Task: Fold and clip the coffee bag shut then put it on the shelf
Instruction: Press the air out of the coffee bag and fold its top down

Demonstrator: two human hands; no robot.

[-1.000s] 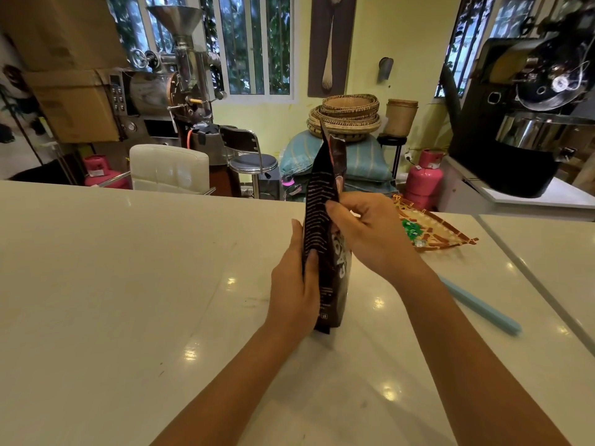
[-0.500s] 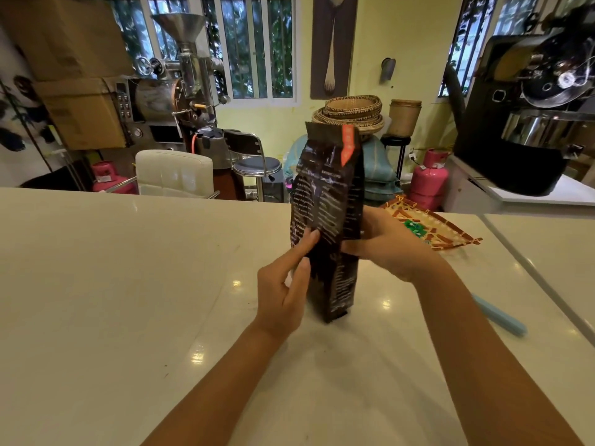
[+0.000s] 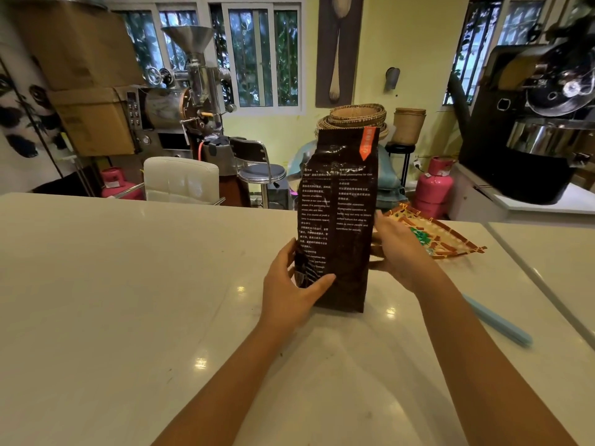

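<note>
A tall dark brown coffee bag (image 3: 341, 201) with white print and an orange tab at its top right stands upright on the white counter (image 3: 112, 300), its printed face turned to me. My left hand (image 3: 289, 294) grips its lower left edge, thumb across the front. My right hand (image 3: 399, 249) holds the bag's right side at mid height, fingers behind it. A light blue bag clip (image 3: 499, 321) lies on the counter to the right, beside my right forearm.
A woven orange-patterned tray (image 3: 450, 239) with a green item sits on the counter behind my right hand. Beyond the counter stand a white chair (image 3: 180, 178), a stool, coffee roasters, pink gas cylinders and stacked baskets. A second counter section lies at the right.
The bag has been turned from edge-on to its broad printed face toward me. My left hand moved to the lower left edge and my right hand to the right side.
</note>
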